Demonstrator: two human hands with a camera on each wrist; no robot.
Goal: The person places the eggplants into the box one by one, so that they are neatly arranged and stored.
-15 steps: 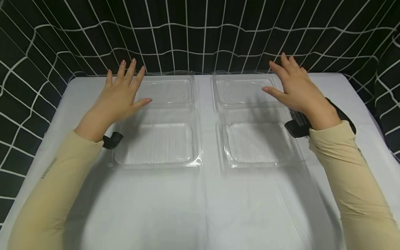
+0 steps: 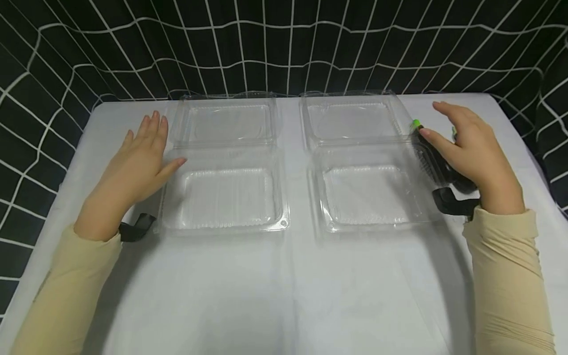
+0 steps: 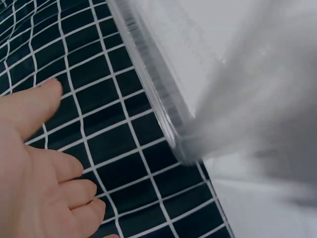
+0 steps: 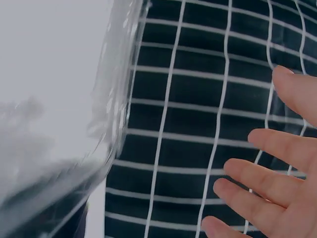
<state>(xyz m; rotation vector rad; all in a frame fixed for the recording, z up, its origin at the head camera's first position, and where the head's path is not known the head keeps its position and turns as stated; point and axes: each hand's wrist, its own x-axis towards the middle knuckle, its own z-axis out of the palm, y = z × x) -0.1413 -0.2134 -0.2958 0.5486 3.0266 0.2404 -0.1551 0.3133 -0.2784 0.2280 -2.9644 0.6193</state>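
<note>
Two clear plastic clamshell containers lie opened side by side on the white table, the left container [image 2: 226, 226] and the right container [image 2: 370, 227]. Their lids are folded back toward the far edge. My left hand [image 2: 137, 162] hovers by the outer side of the left container, fingers straight, thumb overlapping its side in the head view. On the far right, my right hand [image 2: 479, 150] is held with relaxed fingers over dark items with green tips [image 2: 437, 160]. Both wrist views show a bare hand holding nothing, the left hand [image 3: 44, 173] and the right hand [image 4: 277, 178].
A black curtain with a white grid [image 2: 284, 49] borders the table's back and sides. The white tablecloth [image 2: 284, 291] spreads in front of the containers. Black wrist straps [image 2: 137, 228] sit at both wrists.
Both hands have moved outward and back toward the person, away from above the containers. The dark, green-tipped items on the right have come into view.
</note>
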